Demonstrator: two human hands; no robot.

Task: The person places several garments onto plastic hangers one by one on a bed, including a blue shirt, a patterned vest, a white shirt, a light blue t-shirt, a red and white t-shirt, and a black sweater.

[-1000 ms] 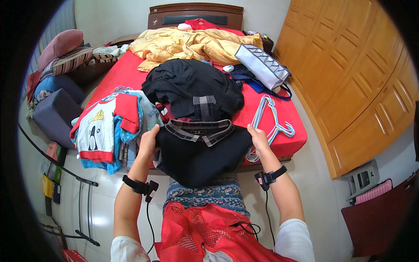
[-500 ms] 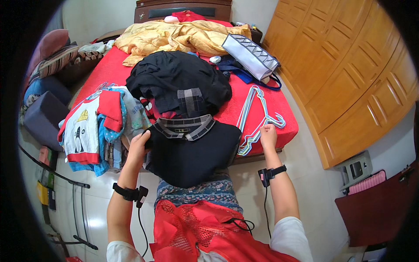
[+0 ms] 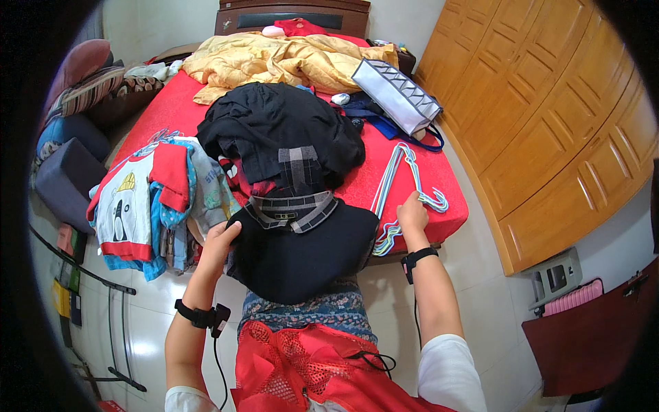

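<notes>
A black shirt with a grey checked collar [image 3: 302,254] hangs over my lap and the bed's front edge, collar toward the bed. My left hand [image 3: 221,242] pinches its left shoulder, thumb on top. At the right, my right hand [image 3: 413,214] is closed on a bundle of pale blue, white and green clothes hangers [image 3: 390,180] lying at the corner of the bed; its fingers are partly hidden, so how many hangers it grips cannot be made out. Beyond the shirt rises a heap of dark clothes [image 3: 274,127], touching the collar side.
Children's clothes [image 3: 130,199] on hangers are stacked at the bed's left front corner. A yellow quilt [image 3: 274,58] and a white storage box [image 3: 398,95] lie farther back on the red bed [image 3: 449,206]. Wooden wardrobes [image 3: 542,117] line the right; a black metal rack [image 3: 113,329] stands lower left.
My right hand has moved slightly up and left along the hangers, whose hooks have shifted a little. The left hand still holds the shirt, and the view has tilted slightly.
</notes>
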